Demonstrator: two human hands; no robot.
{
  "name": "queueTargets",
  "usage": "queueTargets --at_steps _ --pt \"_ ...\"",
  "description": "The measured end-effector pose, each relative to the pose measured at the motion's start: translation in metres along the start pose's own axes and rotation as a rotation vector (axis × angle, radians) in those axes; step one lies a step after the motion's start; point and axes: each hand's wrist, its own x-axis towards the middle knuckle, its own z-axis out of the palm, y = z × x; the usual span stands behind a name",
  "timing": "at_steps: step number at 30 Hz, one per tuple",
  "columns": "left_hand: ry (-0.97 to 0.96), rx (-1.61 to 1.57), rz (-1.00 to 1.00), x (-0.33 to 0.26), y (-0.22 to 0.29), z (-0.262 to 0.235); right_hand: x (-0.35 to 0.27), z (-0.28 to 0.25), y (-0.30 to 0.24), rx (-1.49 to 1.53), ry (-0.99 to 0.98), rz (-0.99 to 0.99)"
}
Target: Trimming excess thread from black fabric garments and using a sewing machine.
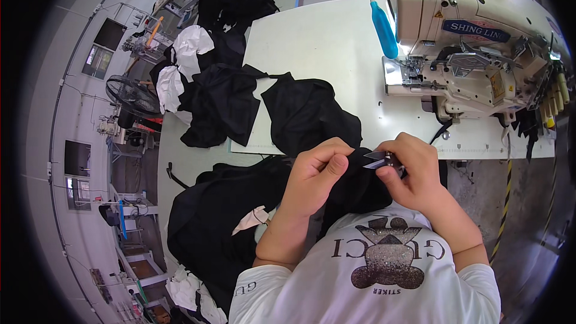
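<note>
Head view shows the right hand [414, 171] closed around a small pair of thread snips [379, 159], its grip wrapping the handle so that only the short pointed blades stick out toward the left hand [315, 171]. The left hand pinches a fold of black garment [354, 189] between thumb and fingers, just beside the snip tips; held taut like that, the cloth edge sits right at the blades, which suits trimming a loose thread, though no thread can be made out against the dark cloth. Both hands hover close to the person's chest, just below the near edge of the bench [324, 42], so the garment drapes from the bench top down into the lap.

Beyond the hands, more of the black cloth lies spread on the bench, to the left of the cream sewing machine [474, 36]. A blue-handled tool [383, 27] hangs against the machine's left end. Farther to the left of the machine, off the bench's left edge, a heap of black pieces with some white ones [192, 45] is piled, and another dark bundle [216, 216] hangs below the bench's near left corner, beside the person's left forearm. A floor fan [129, 93] stands past that heap.
</note>
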Motion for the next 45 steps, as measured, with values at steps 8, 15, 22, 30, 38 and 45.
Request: queueTargets --at_steps 8,15,22,30,38,45 --pt "-0.027 0.1 0.029 0.0 0.001 0.003 0.002 -0.006 -0.005 -0.162 -0.008 -0.068" --pt "-0.049 0.124 0.009 -0.001 0.002 0.002 -0.003 -0.01 0.0 -0.086 0.017 -0.025" --pt "-0.062 0.129 -0.004 0.0 0.004 0.005 -0.005 -0.006 -0.001 0.074 -0.052 0.119" --pt "-0.093 0.159 -0.02 0.001 0.006 0.006 0.0 -0.009 -0.004 -0.094 -0.045 -0.002" --pt "-0.117 0.046 -0.065 -0.001 -0.004 0.002 -0.005 -0.005 0.012 0.391 0.024 0.213" --pt "-0.264 0.219 -0.121 0.002 0.015 -0.012 0.006 -0.016 0.014 0.774 -0.434 0.496"
